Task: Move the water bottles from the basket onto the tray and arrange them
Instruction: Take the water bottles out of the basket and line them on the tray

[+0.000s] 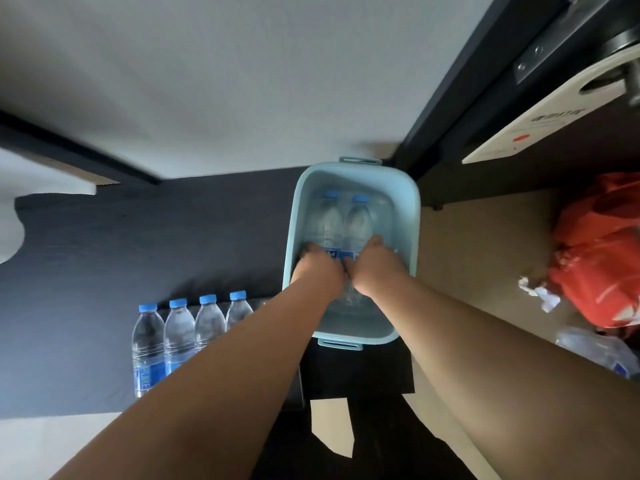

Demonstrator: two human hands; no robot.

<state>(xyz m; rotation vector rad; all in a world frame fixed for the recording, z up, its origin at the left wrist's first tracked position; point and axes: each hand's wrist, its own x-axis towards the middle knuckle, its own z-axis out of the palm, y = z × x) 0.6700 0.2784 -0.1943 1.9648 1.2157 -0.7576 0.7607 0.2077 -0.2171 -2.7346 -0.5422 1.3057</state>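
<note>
Two bare forearms reach in; each hand's grip, left [320, 268] and right [372, 266], is clamped on a clear blue-capped plastic bottle [329, 220] in the pale blue plastic basket [414, 216]; both should be lifted straight up.

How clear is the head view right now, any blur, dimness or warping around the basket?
Head view: wide-angle warping bends the forearms and room edges; the light is dim and bluish; the basket interior is shaded, so the two bottles inside look hazy; both the left hand and right hand are slightly soft; the row of standing bottles is sharper.
</note>
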